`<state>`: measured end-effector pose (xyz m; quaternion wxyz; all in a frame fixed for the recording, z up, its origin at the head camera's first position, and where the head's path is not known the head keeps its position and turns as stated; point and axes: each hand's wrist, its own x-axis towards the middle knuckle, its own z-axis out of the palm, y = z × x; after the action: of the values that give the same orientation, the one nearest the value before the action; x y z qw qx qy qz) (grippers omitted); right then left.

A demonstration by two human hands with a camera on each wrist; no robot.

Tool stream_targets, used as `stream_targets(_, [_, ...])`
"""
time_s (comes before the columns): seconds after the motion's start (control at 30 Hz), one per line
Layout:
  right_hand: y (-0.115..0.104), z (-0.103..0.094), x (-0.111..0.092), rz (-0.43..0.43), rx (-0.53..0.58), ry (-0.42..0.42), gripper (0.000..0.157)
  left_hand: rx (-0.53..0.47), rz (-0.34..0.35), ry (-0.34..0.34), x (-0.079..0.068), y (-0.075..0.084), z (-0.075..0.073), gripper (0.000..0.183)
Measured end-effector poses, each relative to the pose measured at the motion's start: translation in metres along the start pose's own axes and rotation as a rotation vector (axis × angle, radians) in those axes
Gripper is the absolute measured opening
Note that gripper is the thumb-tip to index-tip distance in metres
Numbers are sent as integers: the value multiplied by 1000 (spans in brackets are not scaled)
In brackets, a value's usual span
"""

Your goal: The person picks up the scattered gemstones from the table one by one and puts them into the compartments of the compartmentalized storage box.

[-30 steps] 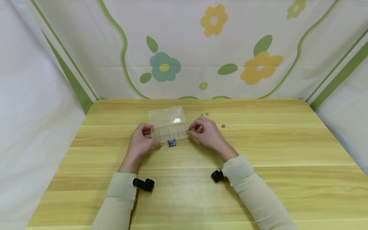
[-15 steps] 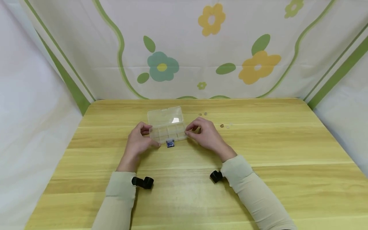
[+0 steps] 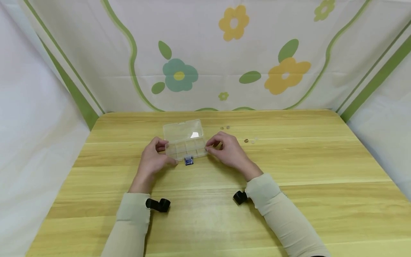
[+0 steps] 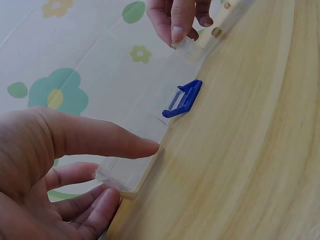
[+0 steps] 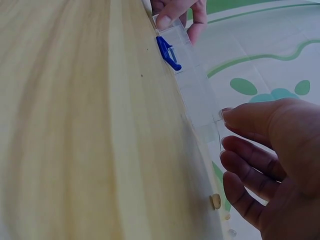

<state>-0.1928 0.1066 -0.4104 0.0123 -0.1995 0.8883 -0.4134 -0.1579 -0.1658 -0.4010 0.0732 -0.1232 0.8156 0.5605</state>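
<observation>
A clear plastic compartment box point(image 3: 186, 148) lies on the table with its lid point(image 3: 183, 130) raised toward the back. A blue latch point(image 3: 188, 160) hangs at its front edge. My left hand point(image 3: 153, 157) holds the box's left end, with the thumb along the front edge and fingers at the side. At the right end is my right hand point(image 3: 228, 149), its thumb and forefinger pinching a small clear piece point(image 5: 221, 114), mostly hidden by the fingertips, at the box's rim. The other fingers of that hand stay loosely bent.
Behind and right of the right hand lie several small pebble-like pieces, including a brown one point(image 3: 246, 140) and a grey one point(image 3: 228, 127). The wooden table point(image 3: 205, 214) ends at a flower-patterned curtain point(image 3: 212, 53).
The whole view has shifted slightly, moving everything a little left in the frame. Both hands keep about the same places at the box.
</observation>
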Motion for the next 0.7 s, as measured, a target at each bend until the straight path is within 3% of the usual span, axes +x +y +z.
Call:
stream_targets(0.43, [-2,1,1,-5,-6,-9,5,3,-10,-10,-1,0,-3,81])
stream_targets(0.7, [5,-13,-1,22,-33,11,5,1,-9,-13,-1,1,-2,81])
